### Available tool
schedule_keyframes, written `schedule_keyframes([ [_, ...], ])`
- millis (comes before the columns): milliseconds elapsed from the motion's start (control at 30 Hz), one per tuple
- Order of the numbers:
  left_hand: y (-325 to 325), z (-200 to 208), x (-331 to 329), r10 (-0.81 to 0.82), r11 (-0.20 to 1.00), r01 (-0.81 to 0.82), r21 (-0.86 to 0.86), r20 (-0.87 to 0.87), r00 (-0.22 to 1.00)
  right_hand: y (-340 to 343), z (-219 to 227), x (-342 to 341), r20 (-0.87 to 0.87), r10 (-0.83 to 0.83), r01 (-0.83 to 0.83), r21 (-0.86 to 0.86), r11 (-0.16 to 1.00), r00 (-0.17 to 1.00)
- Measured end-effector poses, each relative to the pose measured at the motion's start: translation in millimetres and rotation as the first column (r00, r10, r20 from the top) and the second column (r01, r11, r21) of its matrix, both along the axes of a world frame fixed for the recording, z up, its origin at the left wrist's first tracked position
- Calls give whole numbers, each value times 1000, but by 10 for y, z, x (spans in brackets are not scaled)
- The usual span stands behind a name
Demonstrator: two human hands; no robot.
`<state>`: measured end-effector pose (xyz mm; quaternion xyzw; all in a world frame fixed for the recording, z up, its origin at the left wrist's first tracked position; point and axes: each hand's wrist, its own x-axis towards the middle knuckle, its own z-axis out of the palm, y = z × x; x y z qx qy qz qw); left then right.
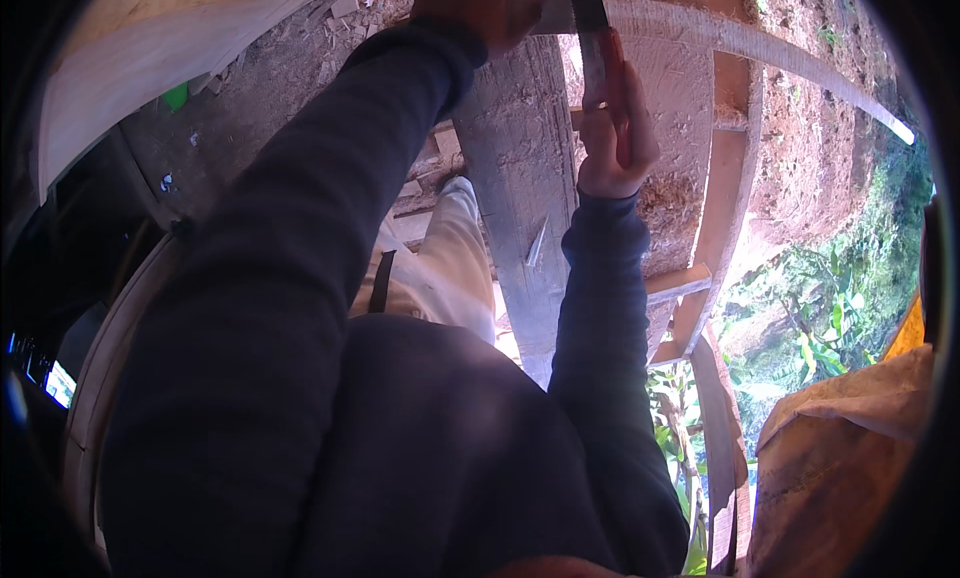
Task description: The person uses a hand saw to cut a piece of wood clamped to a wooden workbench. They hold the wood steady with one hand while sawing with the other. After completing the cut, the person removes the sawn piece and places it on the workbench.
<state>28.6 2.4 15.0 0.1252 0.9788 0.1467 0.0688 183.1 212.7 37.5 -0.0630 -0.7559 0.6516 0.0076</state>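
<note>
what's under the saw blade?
A long wooden strip shows on both sides of the saw blade. The stretch directly beneath is covered, so any cut there can't be seen; the left hand hides more.

A red-handled saw point(613, 60) crosses a long, pale wooden strip point(745, 38).

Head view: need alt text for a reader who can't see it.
A right hand grips a red-handled tool, its dark blade crossing a long wood strip; the left hand, dim at the top edge, is by the strip's left end. A wide grey plank runs down the middle, with greenery at right.
</note>
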Motion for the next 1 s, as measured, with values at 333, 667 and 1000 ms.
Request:
schedule_keyframes([
  [333, -74, 50, 10, 67, 990, -82, 112, 126, 990, 572, 488, 1412, 136, 29, -42, 94, 995, 990],
  [667, -11, 14, -34, 42, 998, -44, 42, 38, 998, 13, 206, 189, 99, -35, 54, -199, 978, 994],
  [1000, -48, -129, -48, -44, 997, 43, 62, 24, 999, 558, 584, 880, 223, -183, 229, -198, 953, 957],
])
